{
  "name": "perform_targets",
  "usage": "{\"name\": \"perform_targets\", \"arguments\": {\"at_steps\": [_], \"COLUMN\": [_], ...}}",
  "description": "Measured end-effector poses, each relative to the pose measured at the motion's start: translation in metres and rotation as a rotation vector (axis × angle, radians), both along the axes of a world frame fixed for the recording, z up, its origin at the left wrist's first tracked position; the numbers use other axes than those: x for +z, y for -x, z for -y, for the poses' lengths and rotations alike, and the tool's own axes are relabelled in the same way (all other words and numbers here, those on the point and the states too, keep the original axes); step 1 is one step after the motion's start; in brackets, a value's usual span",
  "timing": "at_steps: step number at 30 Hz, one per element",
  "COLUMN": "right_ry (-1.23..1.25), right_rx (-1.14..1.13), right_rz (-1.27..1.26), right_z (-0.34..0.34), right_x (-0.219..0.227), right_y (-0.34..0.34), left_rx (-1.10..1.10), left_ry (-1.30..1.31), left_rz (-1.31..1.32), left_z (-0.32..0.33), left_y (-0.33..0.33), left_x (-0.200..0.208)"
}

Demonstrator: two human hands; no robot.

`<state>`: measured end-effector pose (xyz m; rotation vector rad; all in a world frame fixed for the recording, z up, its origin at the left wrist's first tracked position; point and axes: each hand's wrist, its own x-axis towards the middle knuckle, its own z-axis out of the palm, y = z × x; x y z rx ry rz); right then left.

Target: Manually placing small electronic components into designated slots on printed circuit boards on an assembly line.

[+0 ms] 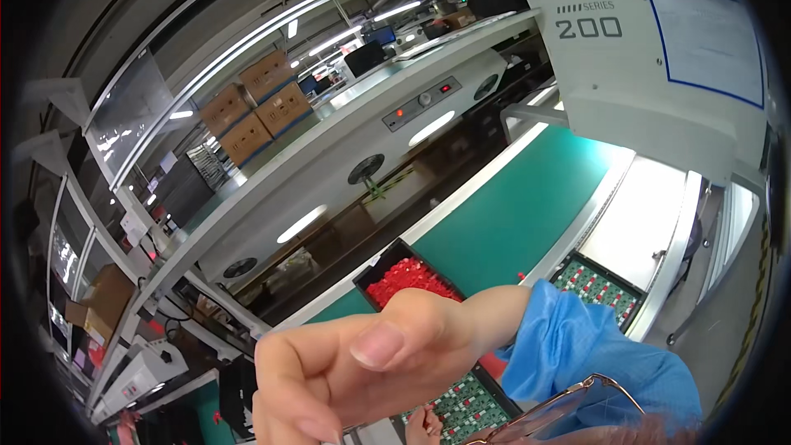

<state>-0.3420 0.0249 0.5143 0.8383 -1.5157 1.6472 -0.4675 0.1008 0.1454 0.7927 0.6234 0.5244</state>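
My right hand (371, 358), its wrist in a blue sleeve (577, 346), is raised close to the camera and fills the lower middle. The fingers curl loosely, the thumb lies apart from the index fingertip, and nothing shows between them. Below it, my left hand (424, 426) is partly cut off by the lower edge. Its fingers are bent together beside a panel of green circuit boards (470, 405) with red and white parts; whatever they hold is hidden. Beyond my right wrist stands a black bin (363, 281) heaped with small red parts (408, 282).
A green conveyor belt (511, 198) runs up to a large pale machine (651, 58). Another black tray of green boards (601, 288) sits at its right edge. A shelf with lights and fans (365, 169) spans the back, with cardboard boxes (255, 107) on it. Thin-rimmed glasses (568, 412) cross the lower edge.
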Motion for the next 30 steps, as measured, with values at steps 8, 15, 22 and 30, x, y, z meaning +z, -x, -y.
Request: {"name": "perform_targets", "arguments": {"at_steps": [8,15,22,30], "right_ry": [0.003,-0.283,-0.262,-0.793], "right_rx": [-0.054,-0.508,-0.978,-1.054], "right_rz": [0.129,0.721,1.363,1.736], "right_z": [-0.047,-0.036,0.023,0.097], "right_x": [-0.061,-0.206,-0.285,-0.350], "right_y": [0.066,0.057,-0.058,-0.083], "left_rx": [-0.212,-0.160,0.049,0.126], "left_ry": [-0.163,-0.393,0.220,0.217], "left_rz": [0.096,0.110,0.398,0.221], "left_z": [-0.009,-0.012,0.029,0.030], "left_y": [-0.052,-0.023,0.090,0.092], "left_x": [-0.024,-0.002,-0.010,0.009]}}
